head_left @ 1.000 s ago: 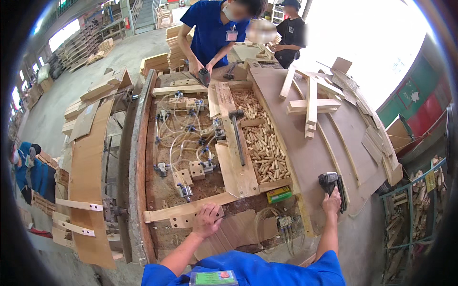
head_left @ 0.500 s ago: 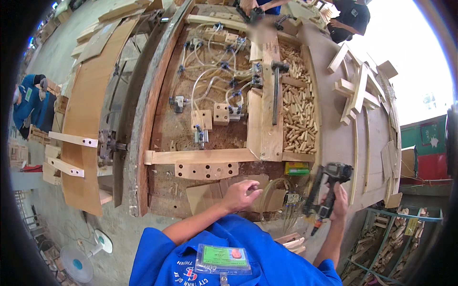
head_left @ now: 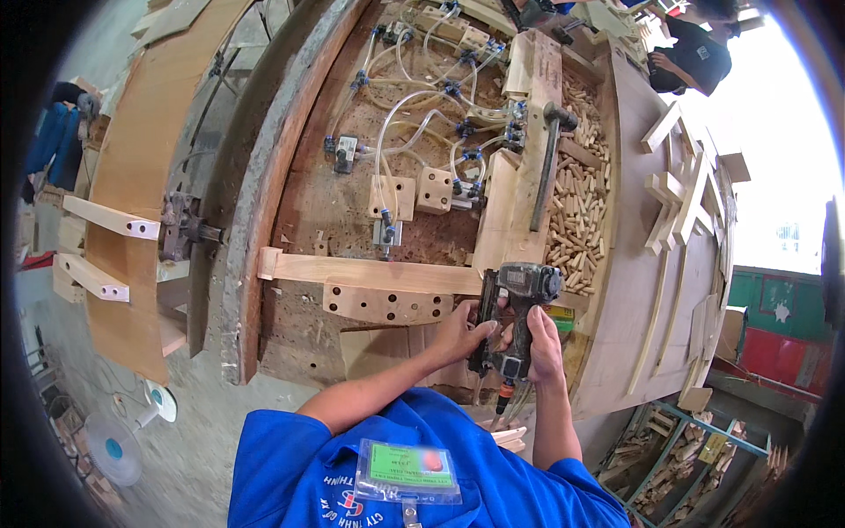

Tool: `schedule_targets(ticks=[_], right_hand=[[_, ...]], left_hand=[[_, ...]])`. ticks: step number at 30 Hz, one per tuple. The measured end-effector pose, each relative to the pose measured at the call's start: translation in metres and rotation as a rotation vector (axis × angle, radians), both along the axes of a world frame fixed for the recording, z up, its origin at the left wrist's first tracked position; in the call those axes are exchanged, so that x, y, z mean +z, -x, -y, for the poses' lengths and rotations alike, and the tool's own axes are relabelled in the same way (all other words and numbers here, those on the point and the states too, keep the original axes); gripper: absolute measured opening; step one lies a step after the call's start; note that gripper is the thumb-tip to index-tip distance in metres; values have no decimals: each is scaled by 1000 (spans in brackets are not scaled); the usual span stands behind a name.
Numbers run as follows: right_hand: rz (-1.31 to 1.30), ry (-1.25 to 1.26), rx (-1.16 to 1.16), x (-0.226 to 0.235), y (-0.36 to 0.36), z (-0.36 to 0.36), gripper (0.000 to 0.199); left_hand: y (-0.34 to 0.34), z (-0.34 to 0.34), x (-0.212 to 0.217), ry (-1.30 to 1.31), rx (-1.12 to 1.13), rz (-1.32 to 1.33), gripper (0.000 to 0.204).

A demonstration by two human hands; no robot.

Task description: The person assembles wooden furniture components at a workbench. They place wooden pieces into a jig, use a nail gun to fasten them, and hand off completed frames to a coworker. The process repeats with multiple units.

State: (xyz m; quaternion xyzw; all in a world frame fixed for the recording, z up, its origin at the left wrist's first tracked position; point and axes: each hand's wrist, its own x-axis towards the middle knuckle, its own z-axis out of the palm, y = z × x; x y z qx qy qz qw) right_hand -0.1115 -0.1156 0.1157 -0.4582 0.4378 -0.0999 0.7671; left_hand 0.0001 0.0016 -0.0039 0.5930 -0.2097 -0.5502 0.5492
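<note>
My right hand grips the handle of a dark pneumatic nail gun, its head set against the right end of a long pale wooden rail on the workbench. My left hand rests beside the gun's magazine, fingers on the wood just below the rail. Under the rail lies a curved wooden piece with several drilled holes.
A jig with white air hoses and small wooden blocks fills the bench. A tray of wooden dowels and a mallet lie to the right. Curved boards stand left, slats right. Another person works beyond.
My head has leaned in over the bench. My right hand has brought the nail gun from the bench's right edge to the rail's end, and my left hand has moved right to meet it.
</note>
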Motion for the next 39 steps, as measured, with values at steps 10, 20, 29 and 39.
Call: schedule_targets(ticks=[10, 20, 29, 39], right_hand=[[-73, -19, 31, -2, -12, 8, 54], [-91, 15, 51, -3, -16, 8, 52], [-75, 23, 46, 4, -13, 3, 49], [-97, 22, 71, -1, -15, 3, 54]], left_hand=[[-3, 3, -4, -70, -1, 54, 52], [-7, 3, -2, -86, -41, 70, 55], [-4, 0, -1, -55, -12, -15, 53], [-4, -4, 2, -87, -4, 6, 56]])
